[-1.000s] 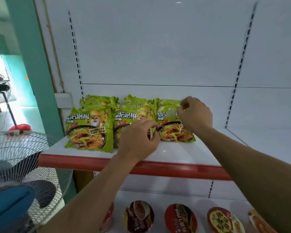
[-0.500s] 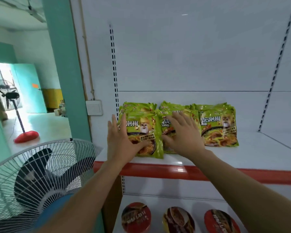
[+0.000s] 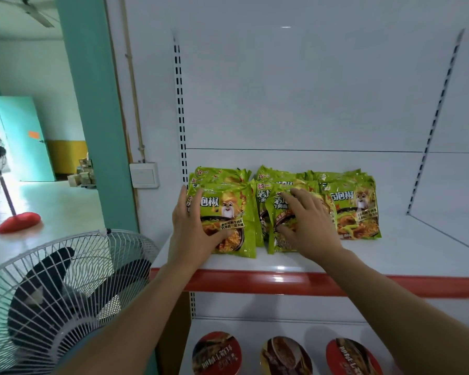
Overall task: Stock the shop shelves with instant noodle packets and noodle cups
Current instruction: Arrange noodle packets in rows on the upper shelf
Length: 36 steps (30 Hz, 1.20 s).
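Three stacks of green instant noodle packets lean in a row on the white shelf with a red front edge. My left hand lies with straight fingers against the left side of the left packet, thumb across its front. My right hand rests flat, fingers spread, on the front of the middle packet. The right packet stands untouched. On the shelf below stand three noodle cups, seen from above.
A white-caged standing fan stands close at the lower left, beside my left arm. A teal pillar with a wall switch borders the shelf's left. A red mop lies on the floor beyond. The shelf's right part is bare.
The view has drifted slightly right. My left hand shifted onto the left packet's side and front; my right hand stays flat on the middle packet, which now leans forward a little.
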Motion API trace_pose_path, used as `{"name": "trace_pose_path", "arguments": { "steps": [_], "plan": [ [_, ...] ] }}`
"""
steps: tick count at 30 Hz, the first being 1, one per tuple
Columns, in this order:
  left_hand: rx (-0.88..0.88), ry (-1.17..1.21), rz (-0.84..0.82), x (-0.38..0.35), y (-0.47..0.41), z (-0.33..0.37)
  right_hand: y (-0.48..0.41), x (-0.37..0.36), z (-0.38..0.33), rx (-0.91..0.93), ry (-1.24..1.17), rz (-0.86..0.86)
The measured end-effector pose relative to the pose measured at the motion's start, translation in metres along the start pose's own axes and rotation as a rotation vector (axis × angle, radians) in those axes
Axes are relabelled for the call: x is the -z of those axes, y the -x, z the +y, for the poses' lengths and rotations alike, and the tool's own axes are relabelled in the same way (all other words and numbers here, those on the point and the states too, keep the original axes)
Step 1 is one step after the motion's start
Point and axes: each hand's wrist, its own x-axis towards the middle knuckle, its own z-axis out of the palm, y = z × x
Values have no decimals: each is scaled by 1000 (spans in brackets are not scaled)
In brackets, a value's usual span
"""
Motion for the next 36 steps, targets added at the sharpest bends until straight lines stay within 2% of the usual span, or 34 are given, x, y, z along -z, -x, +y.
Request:
{"name": "trace_pose_path", "arguments": {
  "steps": [7,10,13,15,19,26,32,36],
  "plan": [
    [22,7,-34,-5,0,7,-2,-8,2,7,-18,51],
    [86,75,-45,-5,-3,5,-3,-10,10,-23,85,42],
    [54,12,-31,-9,-4,7,-3,-14,13,-31,109,22],
    [11,-40,-4,-11,-5,9,-3,-16,12,-19,64,56],
    [9,24,-28,-11,-7,9,-16,-6,4,-4,21,177],
    [-8,31,-25,-7,-8,7,-57,-12,-17,45,54,-54],
    [-45,41,-12,-3,-13,-6,-51,-26,-1,78,24,117],
    [-81,-47,-27,-5,-15,-9,-49,-31,-1,52,29,171]
  ]
}}
